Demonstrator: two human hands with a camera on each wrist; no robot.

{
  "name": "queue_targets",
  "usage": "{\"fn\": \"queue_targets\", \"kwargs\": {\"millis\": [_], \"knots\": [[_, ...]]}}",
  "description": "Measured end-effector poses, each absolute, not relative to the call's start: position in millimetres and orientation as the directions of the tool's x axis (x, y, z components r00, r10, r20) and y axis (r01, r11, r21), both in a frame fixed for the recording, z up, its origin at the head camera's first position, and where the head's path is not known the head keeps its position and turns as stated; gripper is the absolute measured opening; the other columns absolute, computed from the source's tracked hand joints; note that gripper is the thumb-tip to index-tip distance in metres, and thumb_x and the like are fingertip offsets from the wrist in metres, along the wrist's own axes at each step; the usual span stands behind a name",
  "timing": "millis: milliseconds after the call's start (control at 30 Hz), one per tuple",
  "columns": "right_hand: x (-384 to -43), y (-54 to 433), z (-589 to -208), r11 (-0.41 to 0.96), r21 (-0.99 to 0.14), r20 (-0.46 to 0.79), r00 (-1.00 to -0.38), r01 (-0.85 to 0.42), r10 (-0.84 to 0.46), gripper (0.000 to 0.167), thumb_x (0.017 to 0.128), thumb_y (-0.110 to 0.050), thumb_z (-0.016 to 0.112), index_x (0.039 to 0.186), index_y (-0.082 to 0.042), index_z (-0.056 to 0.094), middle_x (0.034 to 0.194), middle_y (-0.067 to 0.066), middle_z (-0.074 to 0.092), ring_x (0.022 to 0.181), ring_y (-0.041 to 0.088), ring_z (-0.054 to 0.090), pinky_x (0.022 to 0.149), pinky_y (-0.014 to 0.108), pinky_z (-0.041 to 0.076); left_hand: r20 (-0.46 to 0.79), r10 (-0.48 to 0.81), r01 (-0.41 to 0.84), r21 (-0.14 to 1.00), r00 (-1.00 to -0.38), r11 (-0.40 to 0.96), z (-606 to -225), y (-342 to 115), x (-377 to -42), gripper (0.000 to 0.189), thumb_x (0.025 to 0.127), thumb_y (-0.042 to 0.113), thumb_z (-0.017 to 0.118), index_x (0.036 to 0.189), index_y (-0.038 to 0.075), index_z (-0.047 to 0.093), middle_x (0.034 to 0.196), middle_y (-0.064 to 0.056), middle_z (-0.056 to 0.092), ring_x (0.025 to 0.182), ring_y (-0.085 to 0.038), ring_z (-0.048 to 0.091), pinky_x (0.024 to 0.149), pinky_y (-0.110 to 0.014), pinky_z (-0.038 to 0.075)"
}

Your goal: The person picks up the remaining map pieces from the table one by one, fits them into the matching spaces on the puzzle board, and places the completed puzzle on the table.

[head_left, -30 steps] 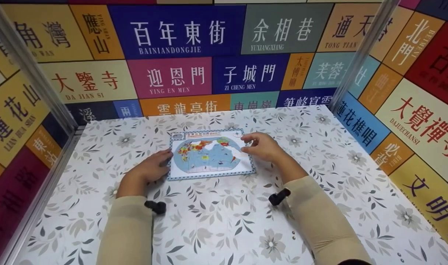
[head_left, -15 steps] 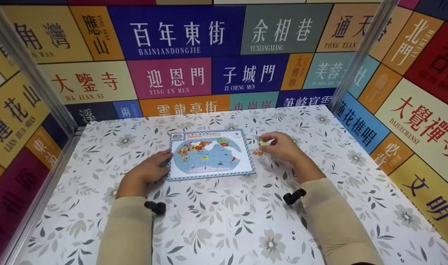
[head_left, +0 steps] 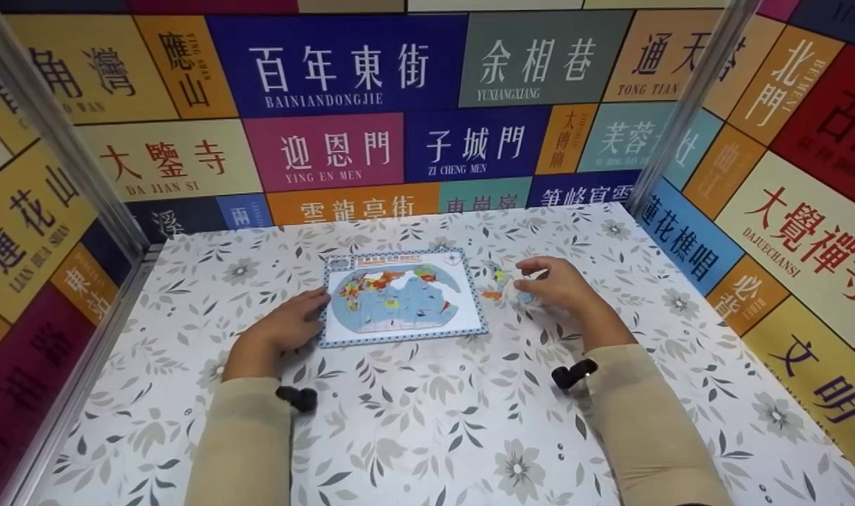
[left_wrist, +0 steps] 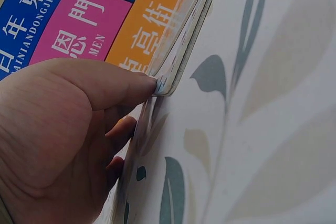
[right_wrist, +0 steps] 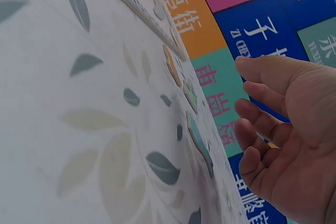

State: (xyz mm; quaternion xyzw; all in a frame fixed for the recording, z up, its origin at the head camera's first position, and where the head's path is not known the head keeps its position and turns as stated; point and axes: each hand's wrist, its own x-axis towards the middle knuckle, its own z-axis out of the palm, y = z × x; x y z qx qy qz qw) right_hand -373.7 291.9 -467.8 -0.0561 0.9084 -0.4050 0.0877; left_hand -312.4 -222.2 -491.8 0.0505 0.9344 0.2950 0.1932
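Left hand (head_left: 285,322): fingers relaxed, not clamped, touching the left edge of the rectangular map puzzle board with blue dotted border (head_left: 467,320), which lies flat on the white floral worktop (head_left: 399,429). Right hand (head_left: 561,287): fingers half-curled, thumb and forefinger apart, nothing held. Just left of those fingertips: a small orange flat piece (head_left: 492,296) and a green-yellow flat piece (head_left: 499,275); a pale blue flat piece (head_left: 525,299) near, below them. Risks: sleeve or knuckle sweep scatters pieces; light left contact lets board slide if pushed.
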Motion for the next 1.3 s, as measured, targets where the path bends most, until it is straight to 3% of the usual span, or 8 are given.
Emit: {"fn": "queue_targets", "kwargs": {"millis": [300,567,933,1300], "knots": [[-378,311,-475,0.663,-0.747,-0.157,-0.980,0.038,-0.120,0.057,0.098,-0.035,0.078,0.149,-0.014,0.063,0.153,0.015,0.062,0.133,0.034,0.059,0.108,0.044,0.050,-0.337,0.214,-0.026,0.585,-0.917,0.811,-493,-222,-313,0.066,0.109,0.028,0.052,0.171,0.028,0.030,0.183,0.006,0.012,0.171,-0.033,0.004,0.137,-0.063,0.009],[-378,320,-481,0.662,-0.748,-0.187,-0.972,0.046,-0.144,0.060,0.098,-0.033,0.078,0.152,-0.012,0.060,0.157,0.016,0.057,0.143,0.038,0.056,0.118,0.053,0.048,-0.315,0.229,0.005,0.578,-0.921,0.816,-494,-224,-312,0.066,0.109,0.028,0.052,0.171,0.023,0.030,0.183,0.001,0.013,0.170,-0.036,0.005,0.137,-0.063,0.009],[-379,326,-487,0.661,-0.745,-0.230,-0.965,0.091,-0.127,0.056,0.095,-0.022,0.080,0.148,-0.014,0.063,0.155,0.013,0.060,0.133,0.030,0.058,0.101,0.035,0.051,-0.331,0.221,-0.014,0.581,-0.917,0.814,-493,-221,-313,0.066,0.109,0.028,0.052,0.171,0.025,0.030,0.183,0.003,0.012,0.170,-0.035,0.005,0.137,-0.063,0.008],[-380,332,-493,0.684,-0.728,-0.185,-0.973,0.040,-0.140,0.053,0.096,-0.019,0.078,0.147,-0.012,0.064,0.151,0.016,0.063,0.134,0.033,0.059,0.117,0.047,0.045,-0.325,0.217,-0.009,0.574,-0.920,0.819,-492,-222,-312,0.066,0.110,0.028,0.052,0.171,0.025,0.029,0.183,0.002,0.012,0.171,-0.035,0.004,0.137,-0.062,0.008]]}}
